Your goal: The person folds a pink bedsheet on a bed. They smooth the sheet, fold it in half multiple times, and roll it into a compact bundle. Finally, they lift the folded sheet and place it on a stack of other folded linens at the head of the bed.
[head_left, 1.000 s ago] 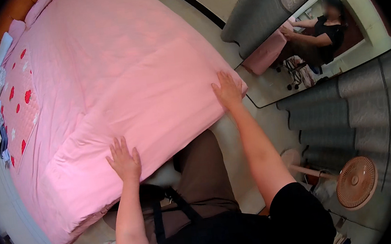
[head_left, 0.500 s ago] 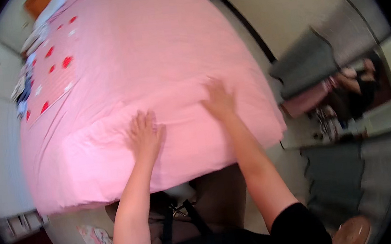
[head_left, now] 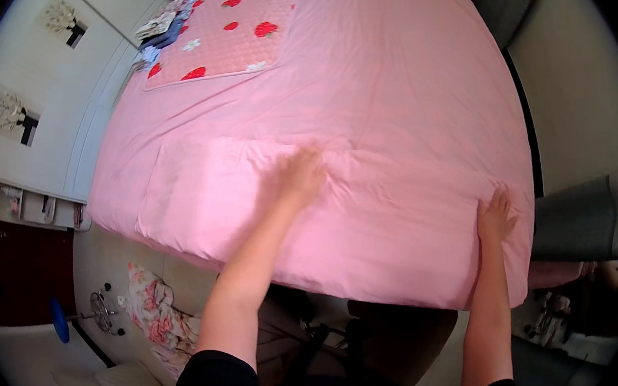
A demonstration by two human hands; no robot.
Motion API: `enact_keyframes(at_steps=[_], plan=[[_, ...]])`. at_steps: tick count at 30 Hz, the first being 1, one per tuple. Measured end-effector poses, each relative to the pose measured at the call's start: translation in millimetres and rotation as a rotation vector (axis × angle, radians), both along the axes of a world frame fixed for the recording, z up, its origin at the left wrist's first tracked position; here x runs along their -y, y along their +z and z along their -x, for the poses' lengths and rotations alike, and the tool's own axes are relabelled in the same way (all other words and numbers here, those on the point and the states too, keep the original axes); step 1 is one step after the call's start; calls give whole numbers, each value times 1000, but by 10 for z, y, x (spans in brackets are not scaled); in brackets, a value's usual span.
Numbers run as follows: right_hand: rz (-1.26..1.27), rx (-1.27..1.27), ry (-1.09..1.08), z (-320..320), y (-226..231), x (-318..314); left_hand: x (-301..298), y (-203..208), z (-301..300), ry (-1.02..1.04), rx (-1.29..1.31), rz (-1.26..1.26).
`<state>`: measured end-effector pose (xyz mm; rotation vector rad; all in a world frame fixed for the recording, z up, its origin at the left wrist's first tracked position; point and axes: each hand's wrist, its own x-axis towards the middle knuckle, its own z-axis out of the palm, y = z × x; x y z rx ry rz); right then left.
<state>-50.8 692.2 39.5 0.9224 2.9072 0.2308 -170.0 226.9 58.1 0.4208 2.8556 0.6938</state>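
Note:
A pink sheet (head_left: pixel 390 185) covers the bed, with small wrinkles around both hands. My left hand (head_left: pixel 301 177) is over the middle of the sheet near the bed's front edge, its fingers smeared by motion. Close to the front right corner, my right hand (head_left: pixel 496 218) lies on the sheet with its fingers stretched out and nothing in them. A quilted pink mat (head_left: pixel 224 45) with red strawberries and white flowers rests on the far left part of the bed.
Folded clothes (head_left: pixel 163 28) are piled beside the mat. White cabinets (head_left: pixel 54 91) line the left side. A flowered cloth (head_left: pixel 157 304) lies on the floor near a wheeled stool base (head_left: pixel 101 313). Grey curtain fabric (head_left: pixel 576 221) hangs at the right.
The view has turned left. My right hand has moved to the sheet's front right corner, and my left hand has shifted right across the sheet.

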Motion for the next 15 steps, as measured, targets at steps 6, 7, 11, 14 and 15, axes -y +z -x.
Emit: enact_keyframes(at_steps=[6,7,11,14,15], plan=[[118,-99,417,638,207,2221,1532,299,180,445,-149,364],[159,-227,503,760,0,2622,1589,292,280,420,-126,355],[497,-242,735,1049,320,4422,1894,-92,216,439,-134,338],[546,-242,674,1249,48,5004,1900,-395,219,459,-227,295],[551,-221,650,1261,-57,5109,1934,-440,197,464,-223,243]])
